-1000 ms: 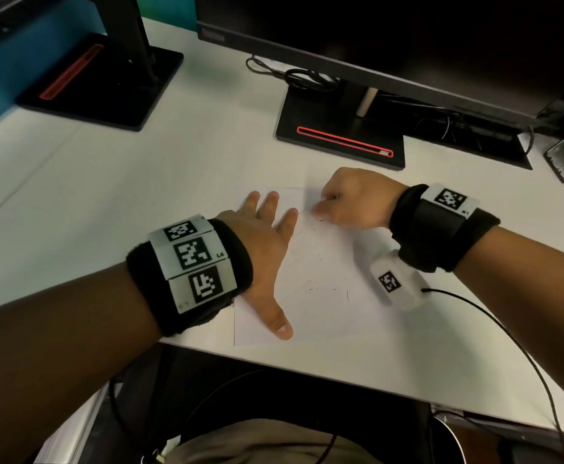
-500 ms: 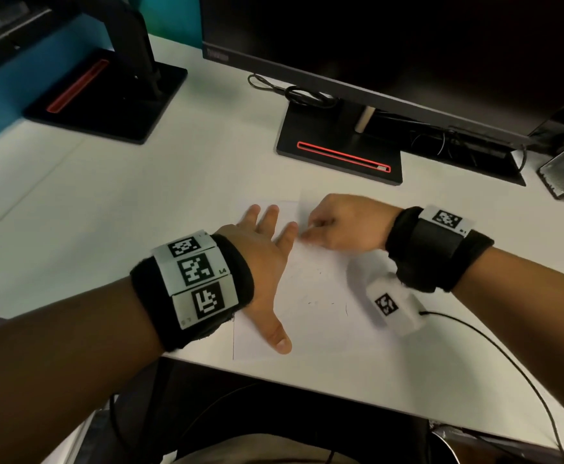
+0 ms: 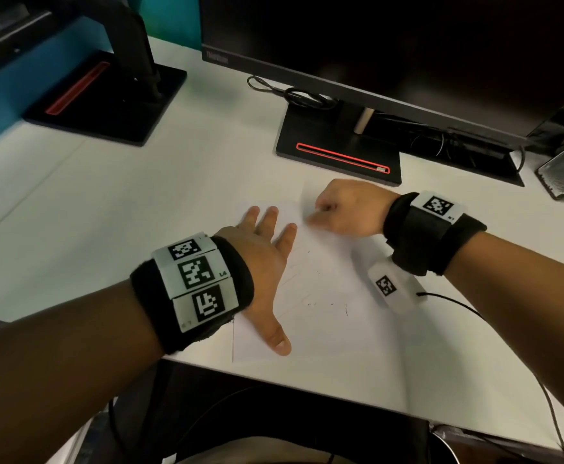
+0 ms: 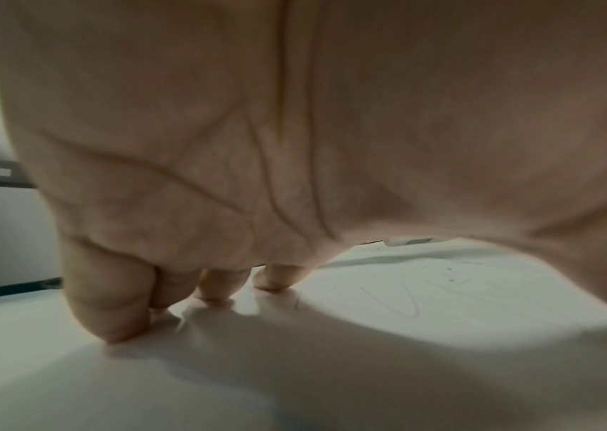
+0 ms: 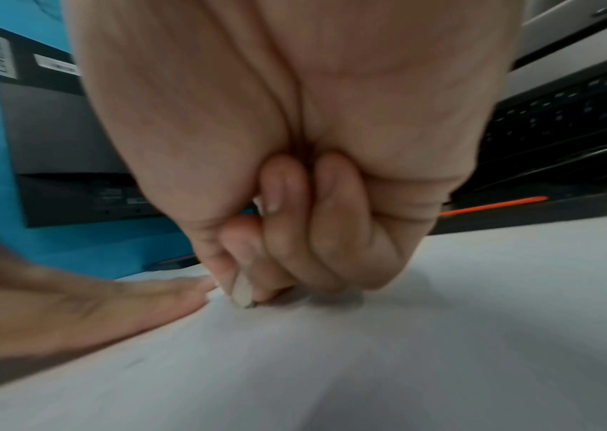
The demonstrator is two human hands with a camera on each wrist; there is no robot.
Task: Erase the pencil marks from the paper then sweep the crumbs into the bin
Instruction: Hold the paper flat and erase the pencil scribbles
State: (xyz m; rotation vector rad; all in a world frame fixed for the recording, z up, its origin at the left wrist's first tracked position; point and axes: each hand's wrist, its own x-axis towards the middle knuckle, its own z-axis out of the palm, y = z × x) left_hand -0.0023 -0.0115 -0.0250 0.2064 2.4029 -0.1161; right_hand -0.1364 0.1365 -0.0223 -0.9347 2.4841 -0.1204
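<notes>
**Eraser at work near the far edge of the sheet**

The white tabletop (image 3: 106,229) carried everything, with a monitor (image 3: 391,45) on its black stand (image 3: 337,152) toward the far edge and a second stand (image 3: 106,95) at the far left corner. The paper (image 3: 324,313) lay flat near the front edge, its near side close to the tabletop's lip, presumably so both forearms could reach it with ease.

The left hand (image 3: 267,259) lay spread wide on the left part of the sheet, fingers straight and thumb stretched toward the front edge, holding nothing. In the left wrist view its fingertips (image 4: 110,329) pressed down on the surface; I judged that it served as a weight, to keep the sheet from sliding or creasing under the rubbing.

The right hand (image 3: 344,209) was curled tight near the sheet's far edge, just beside the left index finger. The right wrist view showed its thumb and fingers pinching a small pale eraser (image 5: 242,291), whose lower end met the paper. So short a grip likely gave firm downward pressure.

Faint pencil marks (image 3: 310,303) and a few dark specks showed in the middle of the sheet, between the two hands, so erasing looked unfinished. No bin was visible in any view.
</notes>
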